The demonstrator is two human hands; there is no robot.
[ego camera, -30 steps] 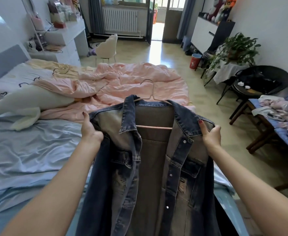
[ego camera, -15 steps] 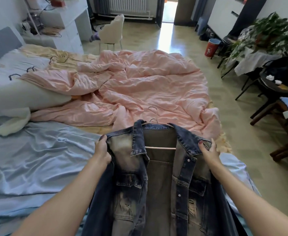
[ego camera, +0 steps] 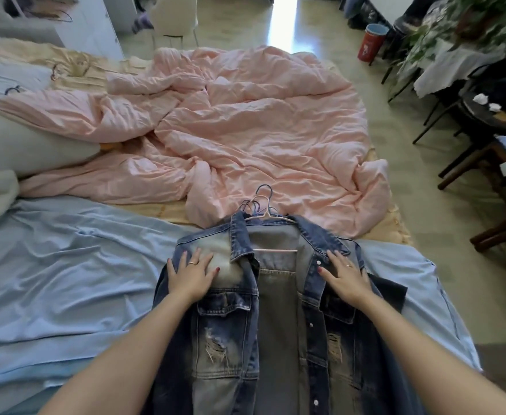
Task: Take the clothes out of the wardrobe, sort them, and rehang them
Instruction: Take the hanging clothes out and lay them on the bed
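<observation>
A faded blue denim jacket (ego camera: 278,313) lies front-up on the bed, still on a pale pink hanger (ego camera: 271,218) whose hook points toward the pink quilt. Several other hanger hooks (ego camera: 260,199) show just behind its collar, and a dark garment edge (ego camera: 390,290) pokes out under its right side. My left hand (ego camera: 191,272) rests flat with spread fingers on the jacket's left shoulder. My right hand (ego camera: 347,275) lies flat on the right shoulder and chest.
A crumpled pink quilt (ego camera: 245,124) covers the far half of the bed, beyond the light blue sheet (ego camera: 66,265). A long white pillow (ego camera: 21,151) lies at left. Chairs (ego camera: 485,124), a plant (ego camera: 455,28) and a red bin (ego camera: 372,41) stand right of the bed.
The jacket went from held up by its shoulders to lying on the bed. Both hands released their grip and now lie flat on it. My view tilted downward.
</observation>
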